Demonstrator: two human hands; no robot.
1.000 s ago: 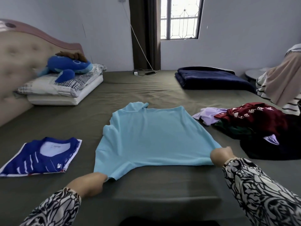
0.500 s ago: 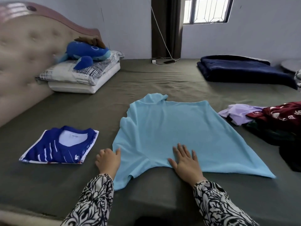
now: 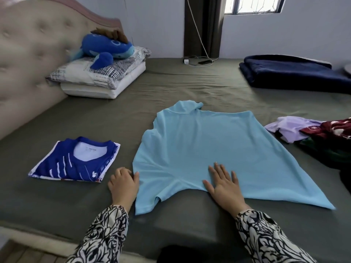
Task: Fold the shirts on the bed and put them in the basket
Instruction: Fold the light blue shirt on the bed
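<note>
Both hands meet the light blue shirt (image 3: 209, 147): right hand (image 3: 225, 184) flat, fingers spread; left hand (image 3: 123, 184) curled at its edge, grip unclear.

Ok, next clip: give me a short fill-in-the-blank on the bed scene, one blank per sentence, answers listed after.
1. The right hand lies flat on the ______ shirt.
2. The folded blue shirt lies to the ______ of that shirt.
3. The blue plush toy rests on the ______.
4. The left hand sits at the spread shirt's ______ edge.

Answers: light blue; left; pillows; left
</note>
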